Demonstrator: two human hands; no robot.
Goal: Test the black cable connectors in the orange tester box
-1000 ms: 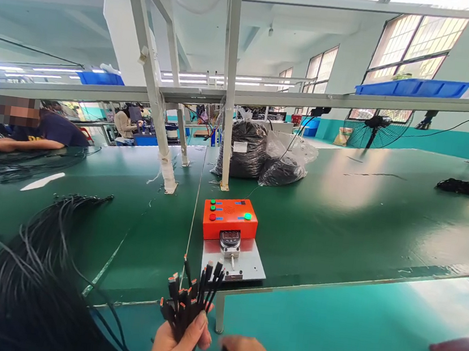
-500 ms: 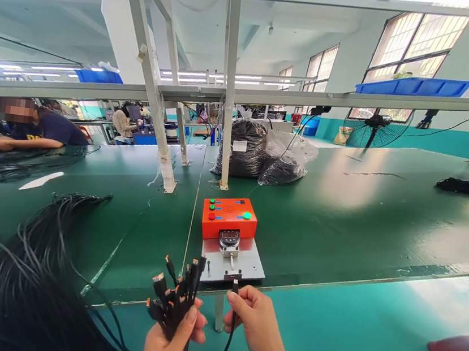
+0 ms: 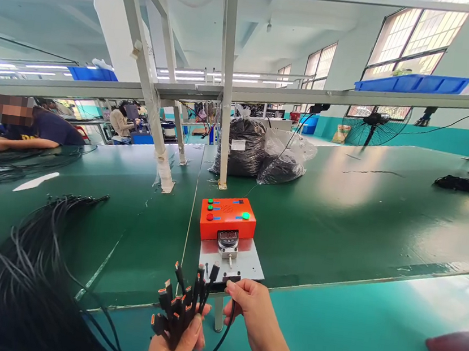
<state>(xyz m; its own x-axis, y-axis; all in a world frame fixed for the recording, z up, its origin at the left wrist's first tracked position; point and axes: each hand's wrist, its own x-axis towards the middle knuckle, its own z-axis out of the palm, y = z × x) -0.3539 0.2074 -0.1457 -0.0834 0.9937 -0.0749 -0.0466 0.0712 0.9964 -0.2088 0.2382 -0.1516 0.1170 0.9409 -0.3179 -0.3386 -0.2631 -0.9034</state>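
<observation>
My left hand [image 3: 180, 339] is closed around a bunch of black USB cables [image 3: 178, 305], whose plugs, several with orange tips, fan out above the fingers. Pinched in my right hand [image 3: 249, 311] is one black cable [image 3: 220, 342], with its plug end at the front edge of a metal plate [image 3: 249, 263]; the fingers hide the connector. On that plate sits a round digital gauge [image 3: 227, 239] with a probe pointing toward me. Behind the gauge stands an orange box [image 3: 228, 218] with green and red buttons, one green button glowing.
A large pile of black cables [image 3: 29, 281] covers the left of the green table [image 3: 318, 225]. Metal posts [image 3: 225, 112] rise behind the orange box, near bagged black goods [image 3: 244, 148]. A co-worker [image 3: 52, 127] leans on the table at far left.
My right hand has moved slightly up and left, bringing the cable's plug against the plate's front edge. My left hand with its bunch has shifted a little right.
</observation>
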